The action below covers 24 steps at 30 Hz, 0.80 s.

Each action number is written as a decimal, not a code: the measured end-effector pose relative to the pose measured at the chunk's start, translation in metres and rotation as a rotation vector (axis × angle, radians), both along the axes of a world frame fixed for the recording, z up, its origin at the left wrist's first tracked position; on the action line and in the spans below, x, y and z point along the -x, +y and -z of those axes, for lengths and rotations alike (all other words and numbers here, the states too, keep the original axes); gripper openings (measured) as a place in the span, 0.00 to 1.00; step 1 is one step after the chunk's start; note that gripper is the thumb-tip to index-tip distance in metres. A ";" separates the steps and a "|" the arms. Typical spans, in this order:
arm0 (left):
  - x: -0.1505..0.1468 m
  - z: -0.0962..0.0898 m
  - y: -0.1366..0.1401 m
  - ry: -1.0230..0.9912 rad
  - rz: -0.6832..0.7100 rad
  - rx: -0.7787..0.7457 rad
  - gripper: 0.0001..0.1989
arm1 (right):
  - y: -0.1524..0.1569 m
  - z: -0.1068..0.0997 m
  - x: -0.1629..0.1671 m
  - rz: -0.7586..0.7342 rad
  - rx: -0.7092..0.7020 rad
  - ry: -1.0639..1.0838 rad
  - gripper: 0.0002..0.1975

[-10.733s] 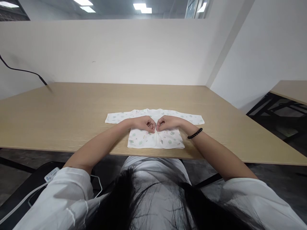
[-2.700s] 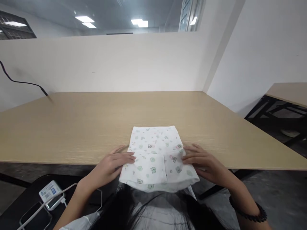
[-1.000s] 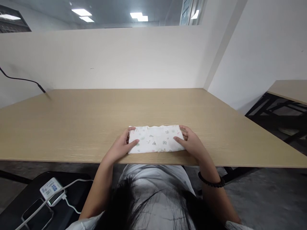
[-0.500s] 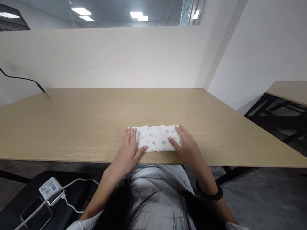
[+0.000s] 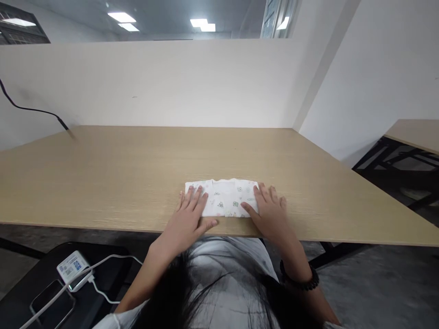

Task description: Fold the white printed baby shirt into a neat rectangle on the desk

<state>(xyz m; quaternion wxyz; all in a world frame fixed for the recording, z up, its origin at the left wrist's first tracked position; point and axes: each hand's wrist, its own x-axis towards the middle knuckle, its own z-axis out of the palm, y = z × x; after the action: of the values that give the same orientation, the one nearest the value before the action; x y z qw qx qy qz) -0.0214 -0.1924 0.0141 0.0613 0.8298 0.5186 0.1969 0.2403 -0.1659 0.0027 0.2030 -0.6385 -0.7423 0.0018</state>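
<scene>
While folded garment [image 5: 222, 198] is touched at its ends by left hand [image 5: 185, 223] and right hand [image 5: 272, 218], both splayed flat, smoothing seems underway; even pressure likely called for next.

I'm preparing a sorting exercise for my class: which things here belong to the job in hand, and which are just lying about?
Job in hand:
folded white printed garment
left hand, on its left end
right hand, on its right end
table beneath

Lying about:
apparent power bank and phone, on a black seat
white cable
black cable
</scene>
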 end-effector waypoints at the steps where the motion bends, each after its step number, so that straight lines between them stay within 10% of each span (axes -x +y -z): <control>1: -0.004 -0.001 -0.002 0.010 0.054 -0.019 0.38 | -0.001 -0.001 0.002 -0.049 -0.019 -0.006 0.37; 6: -0.013 -0.003 -0.005 0.052 0.323 0.032 0.38 | -0.006 -0.006 0.004 -0.361 0.105 -0.069 0.33; 24: 0.062 0.009 -0.014 -0.043 0.169 -0.071 0.32 | -0.024 -0.012 -0.068 -0.444 0.208 0.024 0.43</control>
<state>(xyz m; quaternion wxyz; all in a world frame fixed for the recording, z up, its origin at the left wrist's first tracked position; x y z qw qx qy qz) -0.0834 -0.2066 0.0049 0.0592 0.8679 0.4378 0.2270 0.3087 -0.1902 0.0150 0.1395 -0.4773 -0.8578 0.1301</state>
